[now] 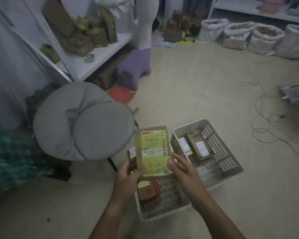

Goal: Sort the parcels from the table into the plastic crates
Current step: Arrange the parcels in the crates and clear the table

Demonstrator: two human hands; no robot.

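Down at the bottom middle, both hands are on one flat parcel (151, 151), a brown envelope with a big yellow-green label facing up. Left hand (130, 171) grips its lower left corner, thumb curled over the front. Right hand (182, 169) pinches the lower right edge, thumb on the label side, fingers behind. So both are grasping the same parcel, held up above the crates, not in either one.

Right under the hands sits the near crate (164, 211), white and perforated, with a brown box with red print (149, 191) lying inside. Just beside it, further off to the right, is the second crate (223, 152), holding a dark upright-ish box (199, 145) with a white label, plus something flat next to it that's too blurry to call.

To the left there's a round grey cushioned chair (83, 121). Further back: a white shelf (100, 54) stacked with brown packages, white sacks (252, 35) lined up along the far wall, and loose cable (266, 107) looping over the tile floor.
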